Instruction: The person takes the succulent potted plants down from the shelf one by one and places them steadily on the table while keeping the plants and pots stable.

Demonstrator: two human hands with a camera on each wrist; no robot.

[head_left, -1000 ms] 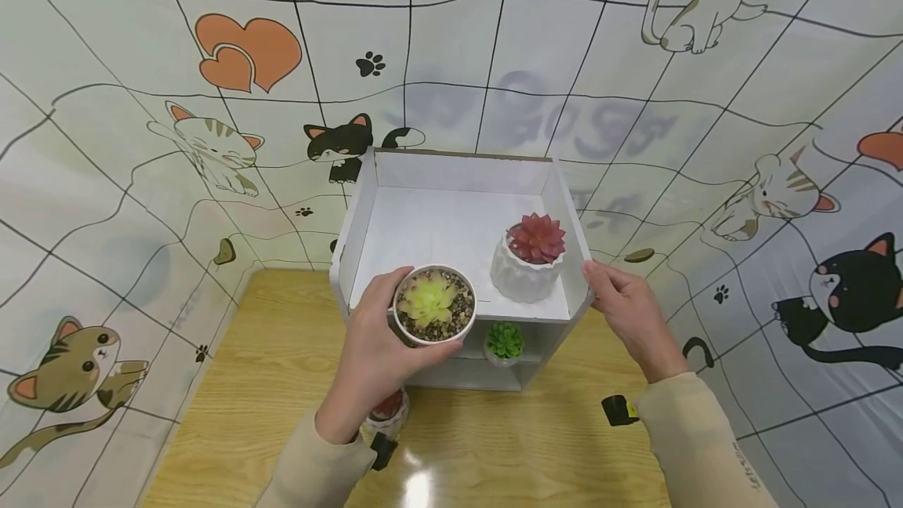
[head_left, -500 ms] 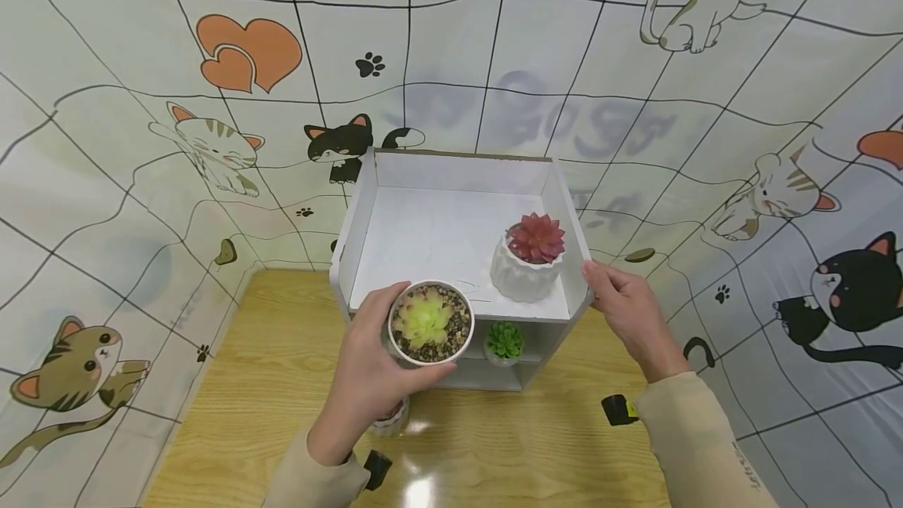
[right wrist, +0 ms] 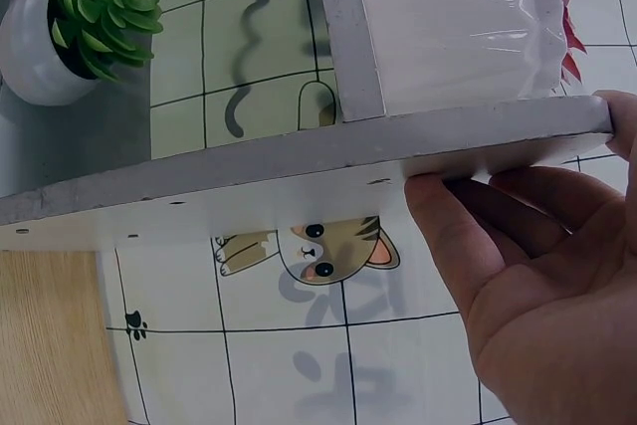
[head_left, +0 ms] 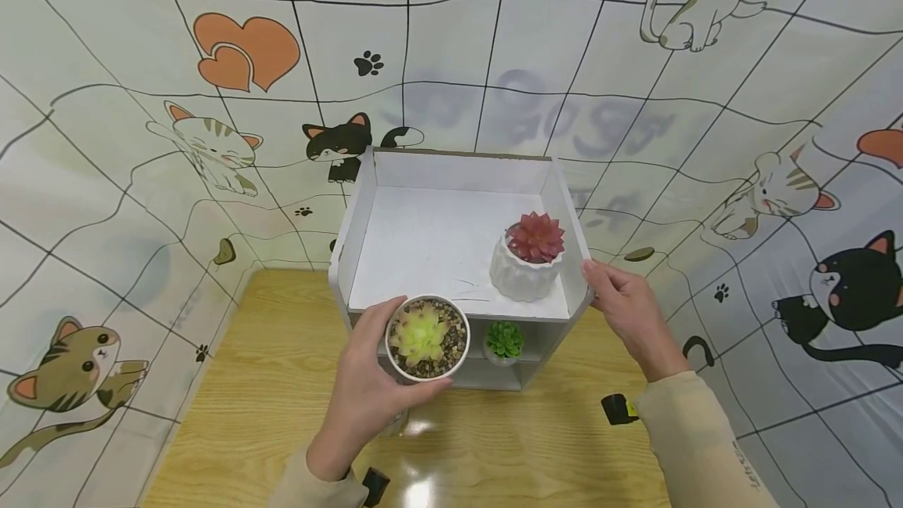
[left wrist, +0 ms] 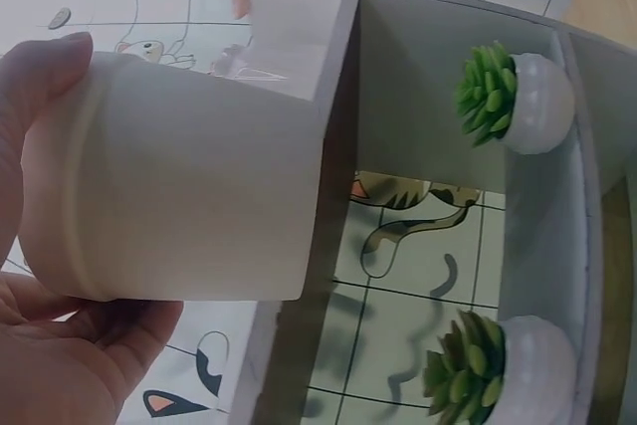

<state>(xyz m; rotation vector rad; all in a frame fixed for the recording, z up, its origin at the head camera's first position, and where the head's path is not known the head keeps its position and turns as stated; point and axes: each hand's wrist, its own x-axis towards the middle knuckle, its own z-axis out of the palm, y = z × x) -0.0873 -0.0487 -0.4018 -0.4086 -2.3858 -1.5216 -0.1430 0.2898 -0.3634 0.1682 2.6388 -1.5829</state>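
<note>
My left hand (head_left: pixel 360 394) grips a white pot (head_left: pixel 426 338) holding a yellow-green succulent in gravel, with thumb and fingers around its sides. In the head view this pot overlaps the front edge of a white shelf (head_left: pixel 423 234); the left wrist view shows its smooth wall (left wrist: pixel 189 176) from the side. My right hand (head_left: pixel 628 316) pinches the front of the shelf's right side panel (right wrist: pixel 299 156), thumb on one face and fingers on the other. On the shelf's top stands a red succulent (head_left: pixel 536 237) in a white ridged pot (head_left: pixel 524 277).
Two small green succulents (left wrist: pixel 490 97) in round white pots stand in the shelf's lower compartment. Another pot (head_left: pixel 397 423) on the wooden table (head_left: pixel 233 406) is mostly hidden behind my left wrist. A cat-print cloth (head_left: pixel 458 45) hangs behind and at both sides.
My left hand has brought the yellow-green succulent's pot toward me and slightly left, away from the shelf's top. My right hand keeps its place on the side panel.
</note>
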